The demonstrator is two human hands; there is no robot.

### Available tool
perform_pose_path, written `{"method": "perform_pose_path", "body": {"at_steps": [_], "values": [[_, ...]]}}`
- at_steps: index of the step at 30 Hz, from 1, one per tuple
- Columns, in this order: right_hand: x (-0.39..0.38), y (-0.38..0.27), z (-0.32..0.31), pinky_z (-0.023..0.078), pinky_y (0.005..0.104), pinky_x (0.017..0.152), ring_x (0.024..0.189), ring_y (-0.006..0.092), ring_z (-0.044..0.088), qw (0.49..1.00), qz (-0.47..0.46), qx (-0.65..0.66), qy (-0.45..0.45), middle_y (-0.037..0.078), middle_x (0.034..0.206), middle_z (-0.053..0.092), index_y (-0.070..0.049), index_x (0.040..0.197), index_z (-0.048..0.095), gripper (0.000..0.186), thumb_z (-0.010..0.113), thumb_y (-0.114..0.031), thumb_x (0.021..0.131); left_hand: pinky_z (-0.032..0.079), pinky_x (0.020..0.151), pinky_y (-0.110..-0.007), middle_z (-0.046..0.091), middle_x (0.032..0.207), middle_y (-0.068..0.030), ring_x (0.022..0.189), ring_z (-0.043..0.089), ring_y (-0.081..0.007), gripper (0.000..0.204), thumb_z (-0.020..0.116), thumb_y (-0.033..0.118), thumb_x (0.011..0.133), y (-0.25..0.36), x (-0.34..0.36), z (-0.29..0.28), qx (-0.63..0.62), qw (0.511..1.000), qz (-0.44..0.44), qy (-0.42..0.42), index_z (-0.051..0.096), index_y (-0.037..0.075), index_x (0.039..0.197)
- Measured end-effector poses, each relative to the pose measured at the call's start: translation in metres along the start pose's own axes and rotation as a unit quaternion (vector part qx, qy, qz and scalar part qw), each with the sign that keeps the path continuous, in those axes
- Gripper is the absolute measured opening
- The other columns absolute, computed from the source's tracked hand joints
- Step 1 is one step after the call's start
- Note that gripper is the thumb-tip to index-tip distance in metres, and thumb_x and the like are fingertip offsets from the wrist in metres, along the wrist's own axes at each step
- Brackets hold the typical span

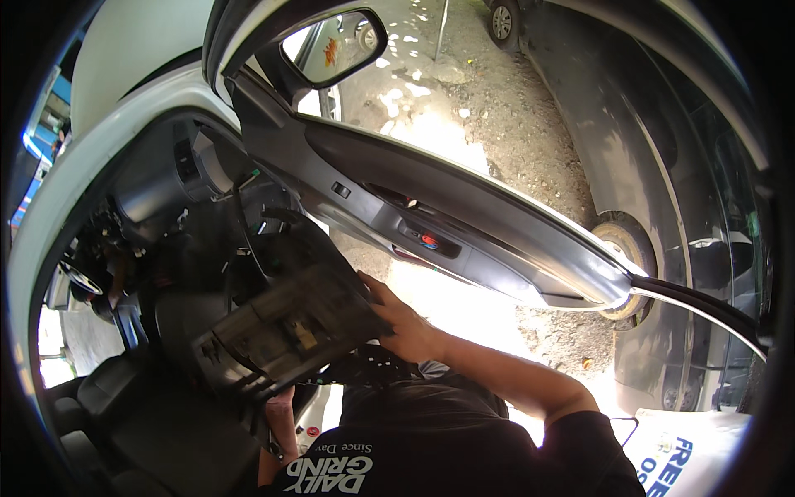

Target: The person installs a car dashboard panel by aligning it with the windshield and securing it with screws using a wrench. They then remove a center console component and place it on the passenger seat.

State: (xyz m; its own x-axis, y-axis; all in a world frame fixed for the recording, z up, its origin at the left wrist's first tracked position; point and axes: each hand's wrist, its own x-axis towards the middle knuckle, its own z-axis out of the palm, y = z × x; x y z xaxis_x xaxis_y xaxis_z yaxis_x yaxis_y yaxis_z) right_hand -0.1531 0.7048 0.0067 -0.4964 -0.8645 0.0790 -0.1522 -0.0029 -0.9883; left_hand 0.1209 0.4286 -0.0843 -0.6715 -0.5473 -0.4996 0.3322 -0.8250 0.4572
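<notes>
A large black plastic car interior panel (290, 327), with moulded recesses and ribs, is held tilted in front of my body, and its surface is blurred. My right hand (402, 319) grips its right edge, the thumb and fingers closed around the rim. Under the panel's lower edge, part of my left hand (280, 399) shows; its fingers are hidden behind the panel. Beyond the panel lies the car's dashboard (157, 186), with dark openings and loose-looking parts below it that are hard to make out.
The car door (381, 215) stands open at the right, with its side mirror (335, 45) at the top. A dark grey car (613, 124) is parked beyond it on gravelly ground (513, 141). Black seats (124, 414) fill the lower left. A white printed sign (687, 455) is at the lower right.
</notes>
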Motion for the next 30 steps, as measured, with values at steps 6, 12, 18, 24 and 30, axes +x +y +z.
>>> {"method": "perform_pose_path", "body": {"at_steps": [6, 12, 18, 24, 30], "values": [[-0.018, -0.023, 0.020, 0.028, 0.0498, 0.125, 0.157, 0.0448, 0.020, 0.995, -0.058, 0.008, 0.086, 0.027, 0.170, 0.010, -0.005, 0.145, 0.058, 0.063, 0.067, 0.007, 0.084, 0.054, 0.099, -0.055, 0.066, 0.132, -0.0205, 0.116, 0.068, -0.0370, 0.045, 0.058, 0.026, 0.101, 0.039, 0.037, 0.010, 0.029, 0.999, -0.025, -0.032, 0.057, 0.002, 0.139], [-0.029, -0.043, 0.044, 0.022, 0.0502, 0.126, 0.158, 0.0442, 0.015, 0.985, -0.050, 0.010, 0.164, 0.029, 0.170, 0.008, -0.005, 0.147, 0.056, 0.065, 0.069, 0.006, 0.084, 0.055, 0.099, -0.054, 0.066, 0.132, -0.0209, 0.115, 0.068, -0.0369, 0.045, 0.058, 0.026, 0.102, 0.064, 0.080, 0.029, 0.068, 0.992, -0.074, -0.074, 0.057, 0.002, 0.139], [-0.065, -0.062, 0.065, 0.021, 0.0517, 0.126, 0.157, 0.0468, 0.016, 0.958, -0.046, -0.042, 0.279, 0.032, 0.169, 0.010, -0.003, 0.139, 0.063, 0.056, 0.073, 0.004, 0.084, 0.056, 0.098, -0.054, 0.066, 0.132, -0.0214, 0.115, 0.069, -0.0369, 0.045, 0.057, 0.026, 0.102, 0.055, 0.112, 0.055, 0.113, 0.973, -0.159, -0.126, 0.056, 0.001, 0.140], [-0.112, -0.077, 0.084, 0.022, 0.0532, 0.125, 0.158, 0.0484, 0.013, 0.912, -0.080, -0.111, 0.386, 0.032, 0.169, 0.009, -0.004, 0.143, 0.058, 0.063, 0.069, 0.005, 0.082, 0.057, 0.097, -0.054, 0.066, 0.131, -0.0218, 0.114, 0.069, -0.0369, 0.045, 0.057, 0.025, 0.102, 0.013, 0.127, 0.089, 0.164, 0.928, -0.278, -0.187, 0.056, 0.001, 0.140], [-0.170, -0.094, 0.111, 0.024, 0.0523, 0.125, 0.158, 0.0460, 0.014, 0.854, -0.012, -0.190, 0.484, 0.028, 0.171, 0.010, -0.008, 0.150, 0.053, 0.071, 0.076, -0.002, 0.083, 0.057, 0.096, -0.053, 0.066, 0.131, -0.0222, 0.113, 0.070, -0.0369, 0.045, 0.056, 0.025, 0.102, -0.041, 0.125, 0.118, 0.217, 0.866, -0.383, -0.239, 0.056, 0.000, 0.140]]}}
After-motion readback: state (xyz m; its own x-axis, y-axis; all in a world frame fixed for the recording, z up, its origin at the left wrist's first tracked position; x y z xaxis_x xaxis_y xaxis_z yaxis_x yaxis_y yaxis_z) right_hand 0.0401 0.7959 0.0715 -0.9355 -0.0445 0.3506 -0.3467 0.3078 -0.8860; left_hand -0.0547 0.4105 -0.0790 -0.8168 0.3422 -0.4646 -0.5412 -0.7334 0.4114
